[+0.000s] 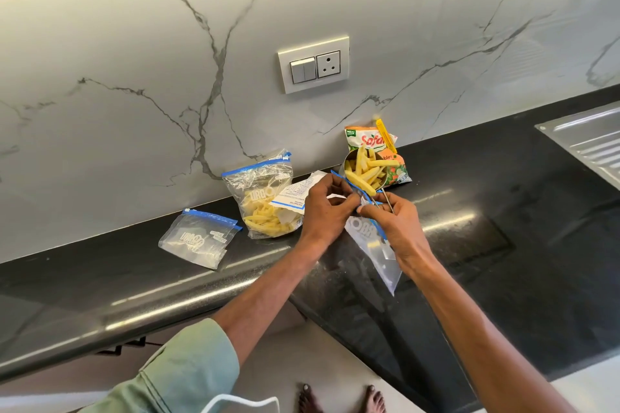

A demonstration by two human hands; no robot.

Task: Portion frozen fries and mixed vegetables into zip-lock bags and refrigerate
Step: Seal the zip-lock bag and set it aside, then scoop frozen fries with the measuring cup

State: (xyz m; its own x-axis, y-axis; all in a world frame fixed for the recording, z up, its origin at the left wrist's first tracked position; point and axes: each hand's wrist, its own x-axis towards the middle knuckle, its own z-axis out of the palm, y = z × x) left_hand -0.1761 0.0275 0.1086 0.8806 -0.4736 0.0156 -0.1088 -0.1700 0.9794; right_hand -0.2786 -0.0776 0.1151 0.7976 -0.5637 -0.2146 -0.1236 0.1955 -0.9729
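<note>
Holding a zip-lock bag (377, 256) by its mouth w/ both grips, just above the front edge of the worktop (486, 218). Pinching one blue zip lip w/ left grip (327, 208), thumb & fingertips closed on the plastic. Clamping the wire handle of a steel cup (346, 163) in right grip (396, 228), fingers curled round it. Prob. also trapping the other zip lip there, but can't tell, overlap too tight.

Key relation: cup just above & behind the bag mouth, on the wall side, tipped so the open end faces down-left towards the left grip. Heaped w/ fries (365, 173), lowest ones right at the rim, v. near the zip. Bag's long axis: down & back towards the body from the grips, approx. in line w/ the cup's tilt. Near-empty, poss. a piece or two inside.

Judged step: opening the mouth, pour not yet made. Needs wider spread from left grip, then more tilt from the right wrist. Risk of fries sliding past a sagging lip onto the worktop.

Elsewhere: filled bag (265, 211) of fries upright by the wall, left of the grips, w/ a white packet (297, 193) leaning on it. Flat empty bag (198, 240) further left. Veg packet (365, 141) behind the cup, shut w/ a yellow clip (384, 135).
</note>
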